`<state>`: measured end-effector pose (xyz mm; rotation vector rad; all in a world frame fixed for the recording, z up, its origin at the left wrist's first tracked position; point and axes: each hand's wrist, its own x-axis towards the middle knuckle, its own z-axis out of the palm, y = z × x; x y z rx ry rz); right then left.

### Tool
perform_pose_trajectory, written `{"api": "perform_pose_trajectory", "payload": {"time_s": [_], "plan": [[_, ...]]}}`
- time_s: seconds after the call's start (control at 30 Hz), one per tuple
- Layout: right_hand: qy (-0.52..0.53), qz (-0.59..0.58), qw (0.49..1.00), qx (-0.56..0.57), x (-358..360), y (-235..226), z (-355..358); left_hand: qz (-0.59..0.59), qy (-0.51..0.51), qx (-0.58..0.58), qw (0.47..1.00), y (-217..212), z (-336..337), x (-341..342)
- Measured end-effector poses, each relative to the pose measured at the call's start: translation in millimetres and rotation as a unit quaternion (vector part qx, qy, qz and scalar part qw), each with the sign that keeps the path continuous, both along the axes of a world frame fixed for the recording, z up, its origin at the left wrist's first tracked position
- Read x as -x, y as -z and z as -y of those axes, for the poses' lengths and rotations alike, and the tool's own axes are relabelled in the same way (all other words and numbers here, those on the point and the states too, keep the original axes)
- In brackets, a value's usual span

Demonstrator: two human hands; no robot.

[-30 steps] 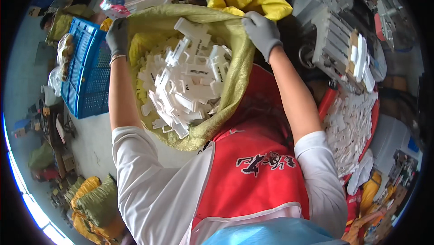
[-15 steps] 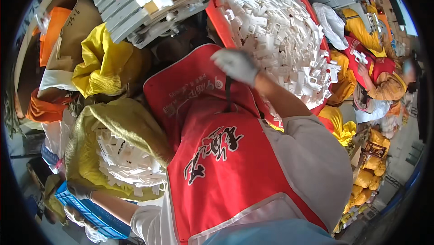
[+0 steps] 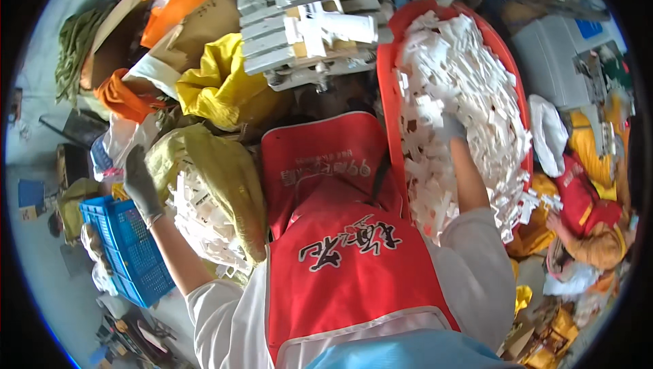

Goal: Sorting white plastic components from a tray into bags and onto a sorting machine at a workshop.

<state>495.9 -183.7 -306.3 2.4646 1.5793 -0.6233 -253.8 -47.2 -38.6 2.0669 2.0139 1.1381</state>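
Note:
My right hand (image 3: 452, 127), in a grey-white glove, reaches down into a long red tub (image 3: 520, 90) heaped with white plastic parts. Its fingertips are beside a bright white plastic part (image 3: 429, 110); blur hides whether they grip it. My left hand (image 3: 141, 180), gloved in dark grey, is raised with fingers stretched out and nothing visible in it. It hovers at the left edge of an olive-yellow sack (image 3: 231, 172), whose mouth shows more flat white plastic pieces (image 3: 207, 216). A white gun-shaped plastic piece (image 3: 340, 27) rests on the grey metal machine (image 3: 272, 49) ahead.
A blue plastic crate (image 3: 129, 253) stands left of the sack. A yellow cloth bag (image 3: 221, 83) and a cardboard box (image 3: 194, 29) are at the far left. On the right, another person in a red apron (image 3: 585, 192) holds a white part (image 3: 551, 202).
My right hand has moved right, from above my apron into the red tub. My left hand has risen from the crate's edge to beside the sack. The view has turned left.

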Motion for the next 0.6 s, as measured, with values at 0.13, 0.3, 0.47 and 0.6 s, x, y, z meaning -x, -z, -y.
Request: {"api": "perform_pose_trajectory", "payload": {"time_s": [0.13, 0.3, 0.47, 0.6], "plan": [[0.037, -0.209, 0.976, -0.054, 30.5, 22.0, 36.4, 0.002, 0.099, -0.005, 0.995, -34.7, -2.8, -90.7], [0.283, -0.552, 0.762, -0.186, 58.2, -20.6, 66.9, -0.028, 0.262, -0.067, 0.962, -62.7, -34.8, -211.3], [0.275, -0.562, 0.711, -0.321, 78.8, -97.7, 55.0, -0.062, 0.410, -0.035, 0.909, -67.9, -71.3, -288.6], [0.134, -0.442, 0.774, -0.433, 93.1, -166.7, 20.7, -0.050, 0.405, 0.052, 0.911, -62.5, -92.6, -304.4]]}}
